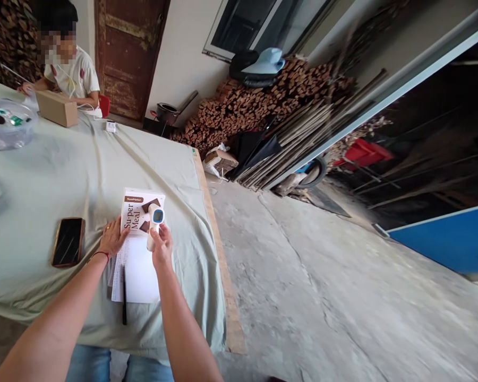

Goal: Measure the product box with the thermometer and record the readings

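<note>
On the packet [133,217] before us we can read "NutriMotion" in pale letters on a brown band, and "Su-per Meal" in larger brown type running sideways. The lines of writing along the left of the papers [142,273] are too small for us to make out. The packet is white and flat-faced, with dark brown shapes on its front, and it lies on the table [63,185] just beyond the papers' bare white page. Our right hand [162,244] is closed around the grip of one white handheld device [158,215], held above the packet's right side, its small grey screen framed in blue. Our left hand [113,237] touches the packet's left edge; we cannot tell whether it pinches the edge or only rests there. We count one packet, one device, one black pen [124,297] lying lengthwise over the papers, and one dark-screened phone [68,242] to the left. Farther up the table we count one cardboard box [57,107], one small white box [110,127] and one clear plastic tub [8,139]; one other person [74,74] sits behind the cardboard box.
</note>
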The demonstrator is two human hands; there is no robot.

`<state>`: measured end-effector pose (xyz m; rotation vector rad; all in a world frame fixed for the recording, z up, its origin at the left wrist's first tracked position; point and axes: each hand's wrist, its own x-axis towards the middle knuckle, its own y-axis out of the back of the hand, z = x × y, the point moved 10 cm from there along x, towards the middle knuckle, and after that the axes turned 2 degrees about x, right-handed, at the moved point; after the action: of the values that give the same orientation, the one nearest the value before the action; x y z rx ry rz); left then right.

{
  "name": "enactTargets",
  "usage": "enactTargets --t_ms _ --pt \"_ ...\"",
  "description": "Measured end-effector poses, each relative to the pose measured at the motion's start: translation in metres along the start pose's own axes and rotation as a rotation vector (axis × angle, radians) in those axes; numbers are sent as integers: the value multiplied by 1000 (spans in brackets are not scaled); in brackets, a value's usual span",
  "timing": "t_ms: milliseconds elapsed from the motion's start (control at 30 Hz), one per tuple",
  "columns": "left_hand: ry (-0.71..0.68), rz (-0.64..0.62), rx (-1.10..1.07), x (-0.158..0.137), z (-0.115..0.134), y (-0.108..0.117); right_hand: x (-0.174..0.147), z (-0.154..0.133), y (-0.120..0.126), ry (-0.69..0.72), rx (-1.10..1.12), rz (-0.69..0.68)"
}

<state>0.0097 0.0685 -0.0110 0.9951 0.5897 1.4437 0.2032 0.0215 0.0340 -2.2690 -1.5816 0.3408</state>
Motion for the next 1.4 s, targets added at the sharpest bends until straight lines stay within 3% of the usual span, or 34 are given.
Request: enactTargets --t_ms 300,467,567,700,767,867,933,1067,1167,1400 --pt "-1 0 3 0 2 1 -5 -11 -6 -30 -4 -17" --pt "7 -16 49 1 7 4 -21 -12 15 -41 -88 -67" --pt "-5 -47 63 2 13 4 -42 -2 50 -33 -326 -85" --pt "-26 -67 64 5 20 4 -72 3 90 128 -929 -91" --pt "-17 -106 74 6 20 1 -86 -2 91 277 -1181 -80" --pt "-20 -174 119 0 22 -5 -106 -3 64 470 -1335 -143" --pt "-28 -194 163 -8 24 -5 -117 10 35 489 -1336 -292" --pt "-87 -169 204 -32 30 2 -126 43 0 334 -1377 -469" --pt "-128 -199 223 -56 29 9 -124 48 0 291 -1315 -495" --pt "-289 -228 212 -119 41 27 -128 13 33 381 -770 -477"
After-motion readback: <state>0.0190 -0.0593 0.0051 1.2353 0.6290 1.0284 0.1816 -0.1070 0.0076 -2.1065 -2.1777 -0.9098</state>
